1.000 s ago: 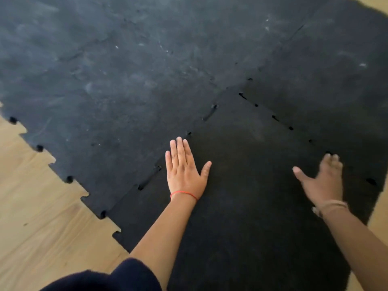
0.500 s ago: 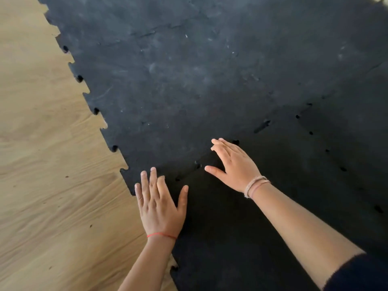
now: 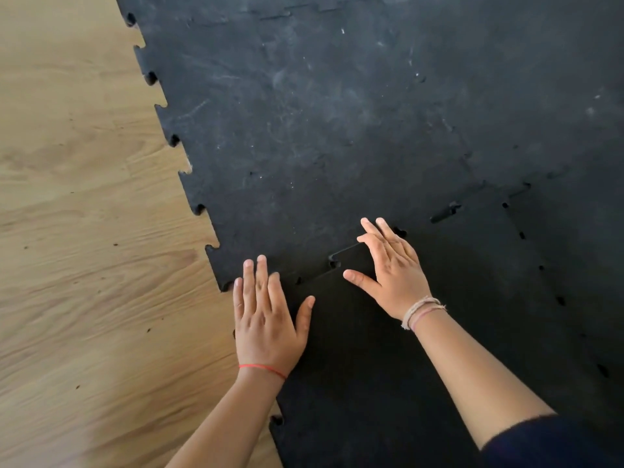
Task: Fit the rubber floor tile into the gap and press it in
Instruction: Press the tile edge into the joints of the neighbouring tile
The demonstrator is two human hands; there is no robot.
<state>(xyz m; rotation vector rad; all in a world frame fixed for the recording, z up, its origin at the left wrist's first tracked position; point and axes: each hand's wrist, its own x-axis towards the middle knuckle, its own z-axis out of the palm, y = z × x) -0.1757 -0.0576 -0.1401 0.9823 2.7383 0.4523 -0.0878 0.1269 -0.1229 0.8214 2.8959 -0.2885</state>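
Note:
The black rubber floor tile (image 3: 405, 383) lies in the lower right, its toothed edges meeting the scuffed neighbouring tile (image 3: 320, 130) beyond it. Along that seam (image 3: 332, 261) one tab still stands slightly proud, with small dark gaps at the notches. My left hand (image 3: 266, 319) lies flat, fingers spread, on the tile's left corner by the seam. My right hand (image 3: 391, 271) rests on the seam further right, fingers extended and thumb out. Neither hand holds anything.
Bare wooden floor (image 3: 84, 248) fills the left side, along the jagged outer edge of the mats. Another dark tile (image 3: 580, 265) joins on the right, its seam dotted with small holes. Dark sleeves show at the bottom.
The view has swung left and closer. Both hands shifted left along the seam; my right hand came over from the right-hand seam to the far one near my left hand.

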